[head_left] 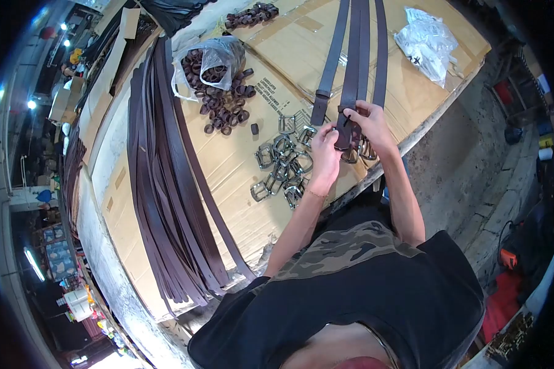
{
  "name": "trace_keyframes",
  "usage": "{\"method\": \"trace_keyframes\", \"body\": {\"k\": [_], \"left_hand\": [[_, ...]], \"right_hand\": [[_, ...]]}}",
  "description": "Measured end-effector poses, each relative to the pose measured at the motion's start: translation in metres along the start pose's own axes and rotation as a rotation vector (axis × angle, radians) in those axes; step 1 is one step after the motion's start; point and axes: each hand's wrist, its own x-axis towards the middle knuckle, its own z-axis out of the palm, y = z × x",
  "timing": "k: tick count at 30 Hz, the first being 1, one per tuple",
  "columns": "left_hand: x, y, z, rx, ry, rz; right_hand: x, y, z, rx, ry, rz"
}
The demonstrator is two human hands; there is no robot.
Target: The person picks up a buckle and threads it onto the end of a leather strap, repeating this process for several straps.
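Note:
Both my hands are at the ends of several dark leather straps (353, 55) near the table's front edge. My left hand (326, 154) is closed at the lower end of one strap, its fingertips pinched there. From the other side my right hand (373, 127) grips the same strap, thumb and forefinger together. Beside it lies another strap (319, 111) with a small loop round it. Metal buckles (283, 165) are heaped to the left of my left hand, and a few more (367, 149) show under my right wrist.
A long bundle of dark straps (172, 172) lies on the left of the cardboard (228, 178). Leather loops (224, 114) spill from a plastic bag (228, 52). Another clear bag (426, 44) lies at the back right, near the table edge (437, 117).

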Motion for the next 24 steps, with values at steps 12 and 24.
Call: {"method": "trace_keyframes", "body": {"k": [12, 24], "left_hand": [[0.021, -0.002, -0.007, 0.042, 0.056, 0.11], [0.022, -0.004, -0.007, 0.554, 0.226, 0.272]], "right_hand": [[-0.009, 0.015, 0.013, 0.228, 0.017, 0.083], [-0.015, 0.009, 0.015, 0.28, -0.023, 0.146]]}}
